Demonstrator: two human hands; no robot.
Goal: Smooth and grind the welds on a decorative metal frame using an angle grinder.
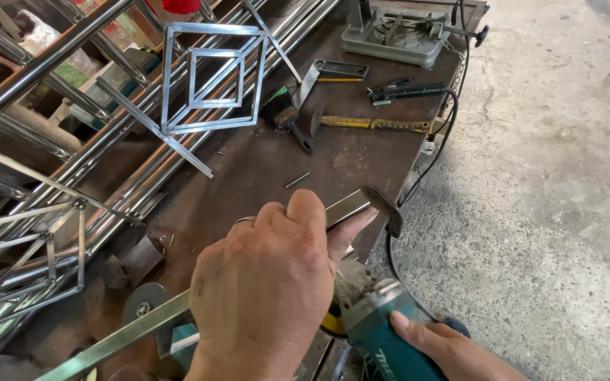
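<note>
A person's left hand [262, 289] closes in a full fist around a flat stainless steel bar [347, 206], thumb pressed along its edge, at the near edge of a rust-brown steel workbench [262, 176]. The bar runs slantwise across that edge, its far end poking just past the knuckles toward the bench's right side and its near end [114, 342] trailing off toward the lower left. Just below the left hand, at the bench's near right corner, the right hand [453, 349] wraps its fingers around the teal body of an angle grinder [379, 324]; how tightly the hidden fingers grip cannot be told from here. The grinder's head sits under the bar, close beside the fist, and its black cord [425, 169] loops up along the bench's right edge. Farther back on the bench lie a hammer [298, 120], a yellow-handled tool [375, 124] and a black clamp [404, 90], with a grey machine base [390, 35] at the far end. A welded diamond-pattern frame [213, 77] rests on long steel tubes [142, 162] along the bench's left side. Bare concrete floor [552, 176] lies to the bench's right.
</note>
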